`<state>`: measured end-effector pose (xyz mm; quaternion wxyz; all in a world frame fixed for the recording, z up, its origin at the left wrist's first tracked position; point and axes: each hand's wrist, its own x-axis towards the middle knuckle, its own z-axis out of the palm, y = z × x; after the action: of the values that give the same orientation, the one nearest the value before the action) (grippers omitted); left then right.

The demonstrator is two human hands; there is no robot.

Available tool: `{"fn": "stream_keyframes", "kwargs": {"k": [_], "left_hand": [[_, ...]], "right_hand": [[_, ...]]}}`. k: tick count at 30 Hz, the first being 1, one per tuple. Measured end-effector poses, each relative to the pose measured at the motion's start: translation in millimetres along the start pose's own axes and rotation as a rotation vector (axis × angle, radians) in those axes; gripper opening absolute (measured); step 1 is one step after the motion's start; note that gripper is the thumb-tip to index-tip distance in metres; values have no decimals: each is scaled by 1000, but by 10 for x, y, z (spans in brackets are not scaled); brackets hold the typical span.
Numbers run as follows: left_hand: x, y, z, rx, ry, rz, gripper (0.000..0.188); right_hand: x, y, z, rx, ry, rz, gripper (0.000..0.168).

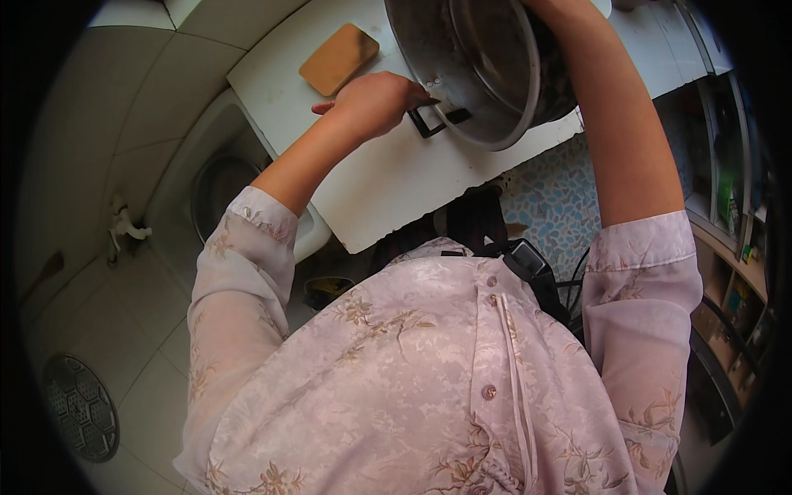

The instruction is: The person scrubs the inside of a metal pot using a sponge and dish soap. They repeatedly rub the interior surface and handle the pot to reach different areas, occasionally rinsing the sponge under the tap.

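A large metal pot (433, 43) with a worn, dull surface is tilted over the white countertop (383, 192). My left hand (380, 102) is closed at its near side, on the black loop handle (428, 129); part of that handle shows below my fingers. My right forearm reaches up past the pot's other side. The right hand itself lies beyond the top edge of the picture, so its grip is hidden. Just behind my left hand, a tan rectangular block (339, 59), perhaps a sponge, rests on the counter with a dark patch at one corner.
Left of the counter is a white sink (164, 192) holding a round metal basin (223, 185). A white tap (129, 228) juts from the tiled wall. A round perforated metal rack (80, 408) is at lower left. Shelves (730, 309) with small items stand at right.
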<state>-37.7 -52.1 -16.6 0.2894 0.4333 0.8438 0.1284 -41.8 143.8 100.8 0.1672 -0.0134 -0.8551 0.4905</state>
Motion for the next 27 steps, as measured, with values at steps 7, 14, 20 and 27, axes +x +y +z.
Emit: {"fn": "stream_keyframes", "kwargs": {"k": [7,14,20,27], "left_hand": [[-28,13,-18,-36,-14,8,27],[-39,-9,37,-9,24,3,30],[-53,-58,47,-103,77,5,28],[-58,-25,105,-113,-12,105,36]], "right_hand": [[-21,-3,-3,7,14,13,39],[-4,-23,-14,-5,5,21,40],[16,54,21,91,-43,-10,40],[-32,-13,0,110,2,52,41]]}}
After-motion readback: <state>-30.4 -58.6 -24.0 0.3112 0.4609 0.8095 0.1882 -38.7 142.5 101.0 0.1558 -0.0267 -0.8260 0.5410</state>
